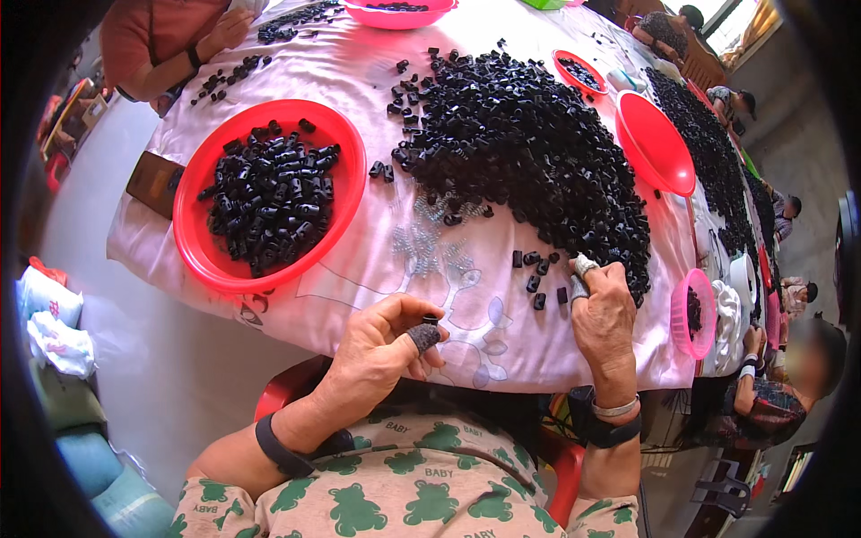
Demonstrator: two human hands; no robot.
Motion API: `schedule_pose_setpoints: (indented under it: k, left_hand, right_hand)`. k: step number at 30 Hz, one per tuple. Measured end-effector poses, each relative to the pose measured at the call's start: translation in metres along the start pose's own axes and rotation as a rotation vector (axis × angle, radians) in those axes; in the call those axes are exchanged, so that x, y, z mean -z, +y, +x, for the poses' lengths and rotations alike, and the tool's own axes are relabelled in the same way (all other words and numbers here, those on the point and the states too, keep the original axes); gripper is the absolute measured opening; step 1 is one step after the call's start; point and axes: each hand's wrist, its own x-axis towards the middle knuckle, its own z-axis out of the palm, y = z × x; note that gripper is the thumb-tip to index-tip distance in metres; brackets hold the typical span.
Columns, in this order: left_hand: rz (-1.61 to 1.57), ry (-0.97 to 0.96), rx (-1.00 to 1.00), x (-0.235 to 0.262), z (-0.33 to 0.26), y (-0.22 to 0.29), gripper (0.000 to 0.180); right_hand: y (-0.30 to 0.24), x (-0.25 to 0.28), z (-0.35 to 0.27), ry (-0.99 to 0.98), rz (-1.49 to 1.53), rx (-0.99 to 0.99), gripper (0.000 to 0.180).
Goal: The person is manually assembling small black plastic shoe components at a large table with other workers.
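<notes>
My left hand (381, 345) is over the near table edge, its thumb and fingers pinching a small black plastic piece (430, 319). A dark wrap covers the thumb tip. At the near edge of a big heap of similar black pieces (529, 134) is my right hand (603, 309). Its wrapped thumb and forefinger tips are slightly apart, with nothing visible between them. Several loose black pieces (534, 283) lie just left of those fingertips. Between the heap and my left hand are scattered thin metal springs (426, 242).
A red basin (359, 202) of black pieces stands at left beside a brown box (154, 184). To the right are an empty red bowl (655, 143) and a pink basket (708, 314). Other people sit around the cloth-covered table (359, 260), one (166, 45) at far left.
</notes>
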Motion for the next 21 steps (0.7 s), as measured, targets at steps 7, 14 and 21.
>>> schedule_pose_setpoints:
  k: [7,14,21]
  left_hand:
    - [0.020,0.008,0.014,0.000,0.000,0.001,0.023]
    - [0.021,0.001,0.028,-0.002,0.000,0.004,0.021]
    - [0.046,0.011,0.041,-0.001,0.001,0.004,0.020]
  right_hand:
    - [0.002,-0.001,0.000,-0.048,-0.057,0.052,0.032]
    - [0.012,0.014,0.008,-0.007,0.236,-0.020,0.028]
    - [-0.003,0.005,0.012,-0.047,-0.102,0.120,0.019]
